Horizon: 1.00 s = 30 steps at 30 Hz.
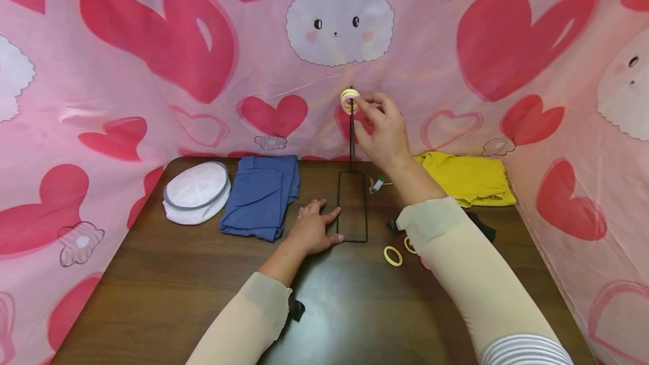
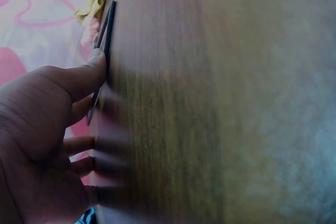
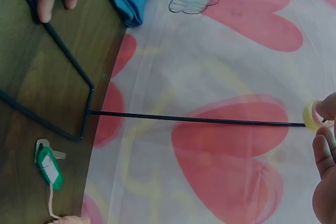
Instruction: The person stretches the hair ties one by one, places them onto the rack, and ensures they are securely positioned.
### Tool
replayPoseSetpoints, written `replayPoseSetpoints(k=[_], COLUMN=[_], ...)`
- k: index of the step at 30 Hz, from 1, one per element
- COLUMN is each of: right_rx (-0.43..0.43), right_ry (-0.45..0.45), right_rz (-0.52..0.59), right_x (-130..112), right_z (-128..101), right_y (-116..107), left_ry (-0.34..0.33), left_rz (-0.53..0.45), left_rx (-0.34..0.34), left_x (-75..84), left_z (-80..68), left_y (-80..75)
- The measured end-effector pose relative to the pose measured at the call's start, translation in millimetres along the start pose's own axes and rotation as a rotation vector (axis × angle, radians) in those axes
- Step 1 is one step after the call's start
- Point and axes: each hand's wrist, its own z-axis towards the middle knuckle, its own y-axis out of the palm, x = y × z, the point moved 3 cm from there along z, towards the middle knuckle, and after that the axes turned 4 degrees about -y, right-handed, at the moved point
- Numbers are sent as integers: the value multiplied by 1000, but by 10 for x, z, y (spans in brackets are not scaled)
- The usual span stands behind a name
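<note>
Head view: right hand [image 1: 383,128] pinches light, stretchy yellow band [image 1: 349,100] at rod tip; left hand [image 1: 313,231] flat, steadying wire stand [image 1: 352,207].

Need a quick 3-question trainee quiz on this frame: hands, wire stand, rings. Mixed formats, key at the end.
1. True or false: the left hand rests flat on the table, fingers touching the black wire stand.
2. What does the right hand pinch at the top of the stand's post?
A. green key tag
B. yellow ring
C. white cap
3. Fill in: the folded blue cloth lies between the stand and the ____.

Key:
1. True
2. B, the yellow ring
3. white cap
</note>
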Motion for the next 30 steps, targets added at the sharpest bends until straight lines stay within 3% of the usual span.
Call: replayPoseSetpoints(k=[19,30], right_rx=[-54,-122], right_ry=[-16,3], right_rz=[86,99], right_x=[-45,-66], right_z=[-498,-944], right_y=[-259,-437], left_ry=[0,-2], left_rz=[-6,-7], left_rx=[8,-1], left_x=[10,34], left_z=[-22,-30], left_y=[-25,-31])
